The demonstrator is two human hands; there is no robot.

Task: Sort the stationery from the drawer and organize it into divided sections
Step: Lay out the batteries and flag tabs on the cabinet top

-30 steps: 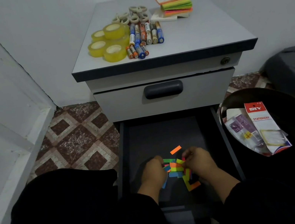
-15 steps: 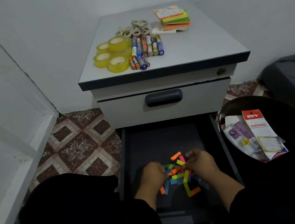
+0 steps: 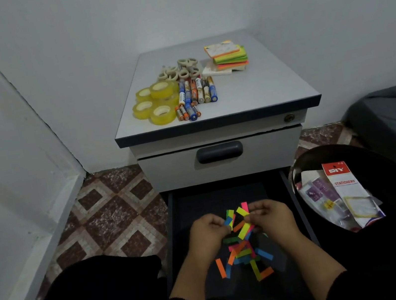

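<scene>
Neon paper sticky flags (image 3: 244,254) lie heaped in the open dark bottom drawer (image 3: 176,232); the left hand (image 3: 207,233) and right hand (image 3: 271,216) each pinch several flags just above the heap.

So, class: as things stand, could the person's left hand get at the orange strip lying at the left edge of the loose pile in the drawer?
Probably yes. The orange strip lies uncovered on the open drawer floor just below the left hand, though that hand already pinches some strips.

White walls (image 3: 193,1), patterned tile floor (image 3: 113,216)
</scene>
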